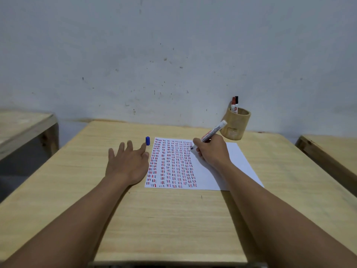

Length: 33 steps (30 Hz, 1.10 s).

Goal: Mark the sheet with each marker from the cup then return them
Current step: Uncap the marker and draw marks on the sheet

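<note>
A white sheet [228,167] lies on the wooden table [173,219], its left part covered with columns of short red, blue and black strokes. My right hand [211,151] grips a white marker [213,132] with its tip touching the sheet near the top of the marked columns. A blue cap [147,141] stands on the table just left of the sheet's top corner. My left hand [128,163] rests flat beside the sheet, fingers spread, close to the cap. A wooden cup [236,124] at the back right holds a red marker [233,105] and a black one [236,100].
A pale wall rises right behind the table. Another wooden table [23,126] stands to the left and a third [332,149] to the right, each with a gap between it and this table.
</note>
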Each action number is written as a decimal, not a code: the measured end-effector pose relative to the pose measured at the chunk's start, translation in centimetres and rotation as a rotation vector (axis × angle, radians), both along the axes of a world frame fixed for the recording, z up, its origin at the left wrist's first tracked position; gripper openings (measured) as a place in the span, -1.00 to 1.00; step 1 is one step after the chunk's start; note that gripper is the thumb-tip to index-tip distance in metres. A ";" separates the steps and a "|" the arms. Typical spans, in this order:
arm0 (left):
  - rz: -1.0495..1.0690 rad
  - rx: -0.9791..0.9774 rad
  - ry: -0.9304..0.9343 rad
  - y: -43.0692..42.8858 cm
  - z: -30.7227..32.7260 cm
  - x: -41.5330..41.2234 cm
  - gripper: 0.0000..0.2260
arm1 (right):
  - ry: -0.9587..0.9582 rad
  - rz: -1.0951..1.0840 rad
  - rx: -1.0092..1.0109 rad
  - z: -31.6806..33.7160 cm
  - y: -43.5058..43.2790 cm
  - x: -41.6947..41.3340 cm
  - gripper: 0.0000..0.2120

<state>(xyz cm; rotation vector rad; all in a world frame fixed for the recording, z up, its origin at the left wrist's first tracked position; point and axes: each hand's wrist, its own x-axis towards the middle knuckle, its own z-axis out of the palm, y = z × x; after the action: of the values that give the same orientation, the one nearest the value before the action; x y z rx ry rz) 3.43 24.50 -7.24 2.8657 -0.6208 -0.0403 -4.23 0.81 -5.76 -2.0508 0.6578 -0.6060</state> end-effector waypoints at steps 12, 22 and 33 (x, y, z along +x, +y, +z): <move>0.001 0.009 -0.004 0.1 -0.2 0.0 -0.50 | 0.018 0.031 -0.042 -0.5 -0.3 0.3 -0.71; 0.014 -0.011 0.011 -0.1 -0.2 0.0 -0.50 | 0.017 0.017 -0.026 -0.6 -0.5 0.4 -0.69; -0.001 -0.449 -0.084 -2.0 2.3 2.1 -0.49 | -0.142 0.052 0.257 1.3 0.3 0.1 -0.77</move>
<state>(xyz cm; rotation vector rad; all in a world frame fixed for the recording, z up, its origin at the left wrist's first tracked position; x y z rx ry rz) 5.58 22.47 -4.92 2.4412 -0.5627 0.1948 -4.09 1.11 -4.45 -1.7631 0.5665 -0.5983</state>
